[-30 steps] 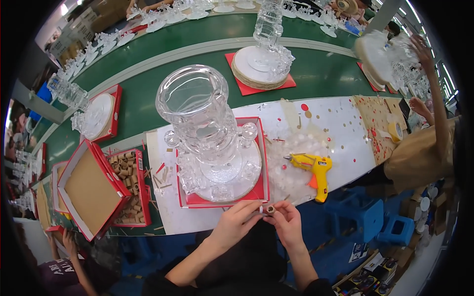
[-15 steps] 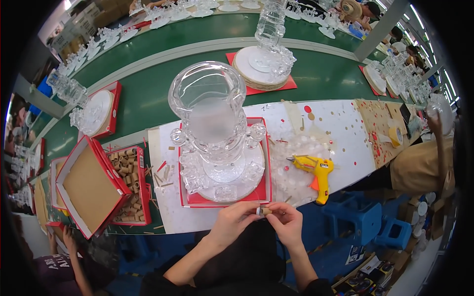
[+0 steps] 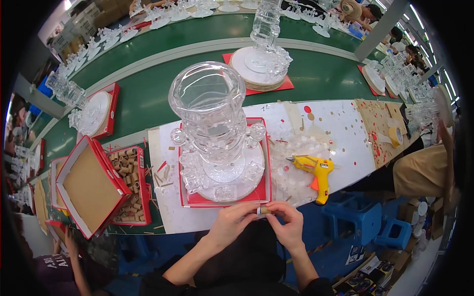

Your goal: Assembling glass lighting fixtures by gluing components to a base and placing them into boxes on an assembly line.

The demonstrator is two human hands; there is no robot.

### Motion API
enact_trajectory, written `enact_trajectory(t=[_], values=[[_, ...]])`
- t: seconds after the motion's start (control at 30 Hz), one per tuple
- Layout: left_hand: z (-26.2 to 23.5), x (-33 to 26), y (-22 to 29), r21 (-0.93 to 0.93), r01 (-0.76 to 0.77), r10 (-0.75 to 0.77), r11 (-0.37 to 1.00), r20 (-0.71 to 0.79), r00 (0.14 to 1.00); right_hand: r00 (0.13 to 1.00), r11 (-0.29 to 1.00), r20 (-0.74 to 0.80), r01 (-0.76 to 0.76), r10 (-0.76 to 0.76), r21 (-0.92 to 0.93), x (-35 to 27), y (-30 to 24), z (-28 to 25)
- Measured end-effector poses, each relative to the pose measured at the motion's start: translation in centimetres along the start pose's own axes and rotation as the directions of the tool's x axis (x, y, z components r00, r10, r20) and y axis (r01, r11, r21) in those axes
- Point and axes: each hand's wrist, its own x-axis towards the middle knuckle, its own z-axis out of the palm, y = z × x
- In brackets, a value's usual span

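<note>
Holding a small cardboard tube [image 3: 263, 210] between both hands, you have your left hand [image 3: 232, 223] and right hand [image 3: 289, 224] pinched on it at the near edge of the worktop [image 3: 340, 133], fingers closed on its ends. It is not yet fitted to the clear tiered stand [image 3: 215, 133], which sits built up on the red tray [image 3: 264, 170] just beyond. Spare tubes remain in the red box [image 3: 129, 185] at left. The yellow glue gun [image 3: 313, 170] lies untouched to the right. I judge assembly well advanced, not complete.
</note>
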Motion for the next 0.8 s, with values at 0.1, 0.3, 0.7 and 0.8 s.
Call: enact_trajectory(t=[0.1,0.3,0.7,0.8], values=[[-0.2,0.1,0.2,0.02,-0.018,0.018,1.0,0.001,1.0,1.0,0.999,0.003,0.01,-0.01,-0.048,0.1,-0.4,0.1],[0.3,0.2,-0.3,0.01,-0.008,0.008,1.0,0.004,1.0,0.998,0.982,0.021,0.062,-0.059,-0.181,0.2,-0.1,-0.4],[-1.0,1.0,0.5,0.113,-0.141,0.138,0.984,0.035,0.99,0.983,0.93,0.026,0.183,-0.184,-0.319,1.0,-1.1,-0.1],[-1.3,1.1,-0.4,0.068,-0.156,0.151,0.985,0.078,0.985,0.999,0.954,0.03,0.039,-0.032,-0.296,0.9,-1.8,-1.2]])
